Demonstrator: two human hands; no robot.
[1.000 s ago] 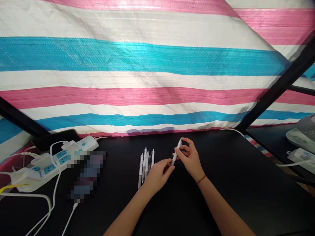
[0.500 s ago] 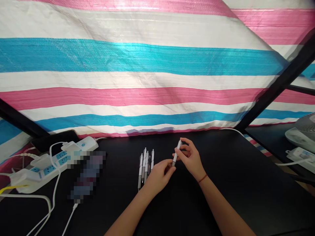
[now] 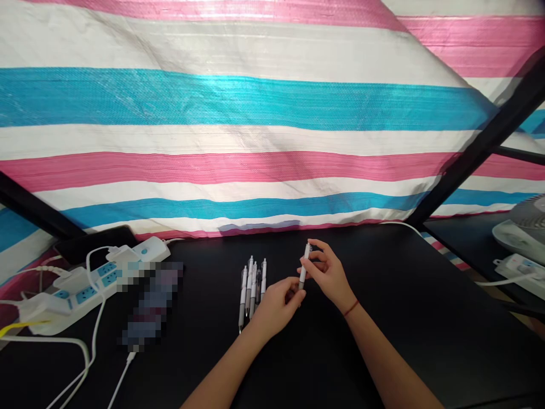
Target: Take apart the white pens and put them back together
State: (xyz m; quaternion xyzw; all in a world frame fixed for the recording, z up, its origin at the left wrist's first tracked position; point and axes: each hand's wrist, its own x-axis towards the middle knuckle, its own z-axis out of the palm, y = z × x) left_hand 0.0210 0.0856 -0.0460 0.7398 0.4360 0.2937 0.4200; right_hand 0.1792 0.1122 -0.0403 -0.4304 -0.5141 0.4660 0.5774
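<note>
Over the middle of a black table (image 3: 404, 318), both my hands hold one white pen (image 3: 304, 264), nearly upright. My right hand (image 3: 327, 275) pinches its upper barrel, a thin red band round that wrist. My left hand (image 3: 276, 304) grips the pen's lower, grey tip end with closed fingers. Just left of my left hand, several white pens (image 3: 252, 287) lie side by side on the table, tips toward me.
White power strips (image 3: 85, 284) with plugs and cables lie at the left, beside a blurred-out object (image 3: 151, 304). A striped pink, blue and white tarp (image 3: 238, 130) hangs behind the table. A grey fan (image 3: 522, 230) and another strip (image 3: 519, 267) are at the right.
The held pen has tilted a little more upright and shifted slightly left. Both hands stay on it, almost in place.
</note>
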